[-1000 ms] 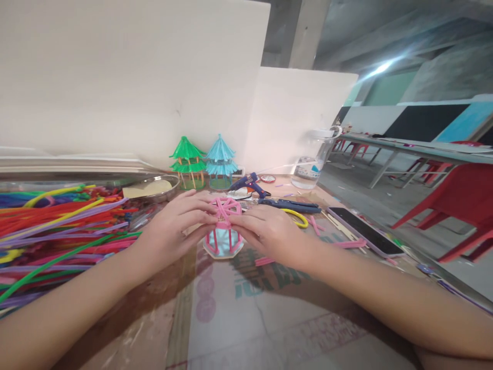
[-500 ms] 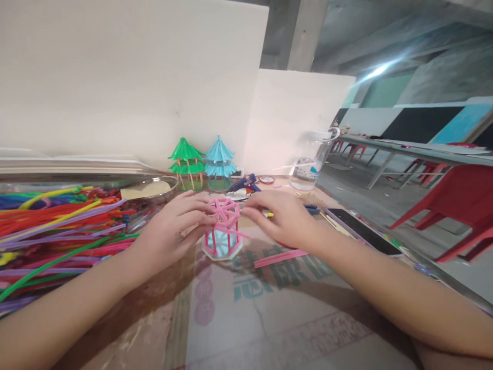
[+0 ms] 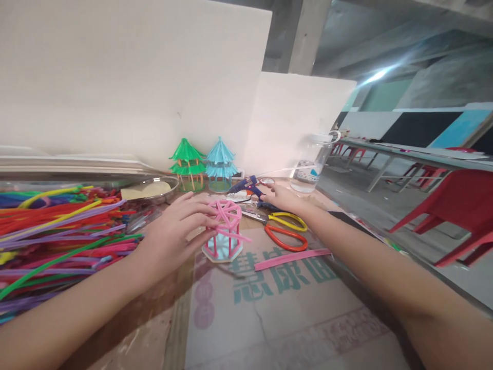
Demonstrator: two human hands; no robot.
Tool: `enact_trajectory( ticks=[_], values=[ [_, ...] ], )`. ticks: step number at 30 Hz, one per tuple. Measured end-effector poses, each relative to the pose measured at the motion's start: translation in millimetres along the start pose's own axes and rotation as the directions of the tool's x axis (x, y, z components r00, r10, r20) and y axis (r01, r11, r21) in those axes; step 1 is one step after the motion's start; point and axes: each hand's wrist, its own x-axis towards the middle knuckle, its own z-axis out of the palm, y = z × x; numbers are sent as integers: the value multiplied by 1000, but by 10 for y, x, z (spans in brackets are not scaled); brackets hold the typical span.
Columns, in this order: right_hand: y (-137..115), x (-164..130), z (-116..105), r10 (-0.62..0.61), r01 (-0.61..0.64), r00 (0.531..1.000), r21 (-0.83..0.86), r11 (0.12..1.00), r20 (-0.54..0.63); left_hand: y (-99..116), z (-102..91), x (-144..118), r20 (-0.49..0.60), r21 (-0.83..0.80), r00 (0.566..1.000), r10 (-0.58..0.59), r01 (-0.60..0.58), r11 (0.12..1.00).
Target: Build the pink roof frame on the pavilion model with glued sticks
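Pink frame: I see the small pink frame upright on its pale-blue octagonal base, near the far left part of the printed sheet; a loose pink end juts from its right side.
Left hand: my left hand has thumb and fingertips narrowed on the frame's upper left side, holding it.
Right hand: my right hand reaches past the scissors, fingertips near the glue gun; I cannot tell whether it grips anything.
Scissors: the scissors, with one yellow and one orange-red handle, lie just right of the frame.
Pink strip: a flat pink strip lies in front of those handles.
Model towers: a green tower and a blue tower stand side by side behind the frame.
Left side: colourful pipe cleaners lie in a heap, a metal dish beyond.
Far right: a clear jug stands near the white board.
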Motion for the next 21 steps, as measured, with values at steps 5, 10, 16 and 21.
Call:
enact_trajectory(
  ticks=[5, 10, 16, 21],
  values=[
    [-49, 227, 117, 19, -23, 998, 72, 997, 58, -17, -1, -13, -5, 28, 1000, 30, -30, 999],
    [-70, 343, 246, 67, -67, 998, 128, 990, 1, -9, 23, -39, -9, 94, 1000, 9, -8, 996],
    [-99, 55, 16, 53, -18, 988, 241, 970, -142, 47, 25, -23, 9, 92, 1000, 2, -3, 996],
    [-261, -462, -185, 38, 29, 986, 388, 921, -164, 36, 2, -28, 25, 72, 1000, -13, 12, 997]
  ],
)
